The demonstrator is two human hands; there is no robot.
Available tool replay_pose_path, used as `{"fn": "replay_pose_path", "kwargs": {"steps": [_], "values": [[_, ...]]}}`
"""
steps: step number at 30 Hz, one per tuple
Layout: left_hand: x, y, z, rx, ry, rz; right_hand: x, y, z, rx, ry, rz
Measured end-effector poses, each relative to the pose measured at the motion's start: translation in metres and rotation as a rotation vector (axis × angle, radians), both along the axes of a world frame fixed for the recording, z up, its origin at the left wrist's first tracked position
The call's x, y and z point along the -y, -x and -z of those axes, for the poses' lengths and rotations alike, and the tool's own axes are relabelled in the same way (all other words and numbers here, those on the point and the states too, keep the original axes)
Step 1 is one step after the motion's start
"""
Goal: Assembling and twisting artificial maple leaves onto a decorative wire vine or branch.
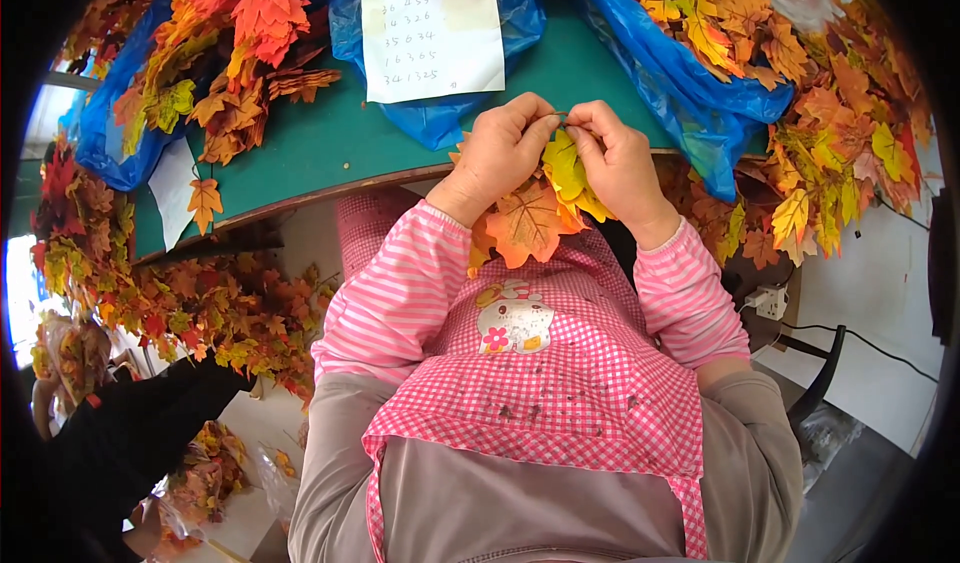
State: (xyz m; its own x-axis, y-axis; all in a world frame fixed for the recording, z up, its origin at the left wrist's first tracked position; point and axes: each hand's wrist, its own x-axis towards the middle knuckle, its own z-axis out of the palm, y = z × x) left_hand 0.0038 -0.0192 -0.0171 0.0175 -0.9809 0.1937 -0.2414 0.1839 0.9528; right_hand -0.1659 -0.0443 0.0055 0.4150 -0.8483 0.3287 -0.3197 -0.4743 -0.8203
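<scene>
Foliage in orange and yellow (527, 221), a small bunch of leaves, hangs just below the hands, above the lap and before the near edge of the bench (330, 138). Its thin dark stem (561, 115) shows at the top, between the fingertips. The left grip (503, 146) pinches there, thumb against finger, and the right grip (618, 166) pinches from the other side, the two nearly meeting (which strand lies in which pinch is too small to tell). Holding high on the stem probably lets the blades fall free of the palms, uncrushed, while both sets of fingertips share one small spot.

Around the wrists, striped sleeves (375, 293) cover the forearms, likely to keep them clean, as does the checked apron (560, 388) over the body. Beyond the hands, a handwritten sheet (430, 33) lies on blue plastic (425, 123), turned to face the person, presumably so it can be read from the seat. To its left rests a red leaf cluster (275, 13); to its right, a blue bag (690, 103) lies under more autumn leaves (850, 113), perhaps heaped at the side to leave working room in the middle.
</scene>
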Motion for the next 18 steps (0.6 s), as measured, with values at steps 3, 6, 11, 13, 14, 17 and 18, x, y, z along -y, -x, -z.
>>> {"fn": "replay_pose_path", "kwargs": {"steps": [3, 6, 11, 13, 14, 17, 18], "values": [[0.001, 0.000, 0.002, 0.024, 0.023, 0.008, 0.000, -0.003, 0.003, -0.011, 0.023, 0.010], [0.002, 0.001, 0.003, -0.011, 0.026, 0.000, 0.001, -0.006, 0.005, -0.035, 0.083, 0.050], [0.004, 0.002, -0.004, 0.043, 0.019, -0.045, 0.000, -0.011, -0.003, -0.019, 0.101, 0.054], [0.004, 0.005, -0.005, 0.041, 0.041, -0.037, -0.001, -0.011, -0.006, -0.024, 0.086, 0.050], [0.004, 0.004, -0.004, -0.007, 0.016, -0.017, -0.002, -0.011, -0.008, -0.016, 0.073, 0.068], [0.003, 0.001, -0.001, -0.071, -0.017, -0.017, -0.002, -0.008, -0.011, -0.027, 0.064, 0.012], [0.003, 0.000, 0.000, -0.094, -0.015, -0.003, 0.001, -0.006, -0.012, -0.025, -0.041, -0.023]]}}
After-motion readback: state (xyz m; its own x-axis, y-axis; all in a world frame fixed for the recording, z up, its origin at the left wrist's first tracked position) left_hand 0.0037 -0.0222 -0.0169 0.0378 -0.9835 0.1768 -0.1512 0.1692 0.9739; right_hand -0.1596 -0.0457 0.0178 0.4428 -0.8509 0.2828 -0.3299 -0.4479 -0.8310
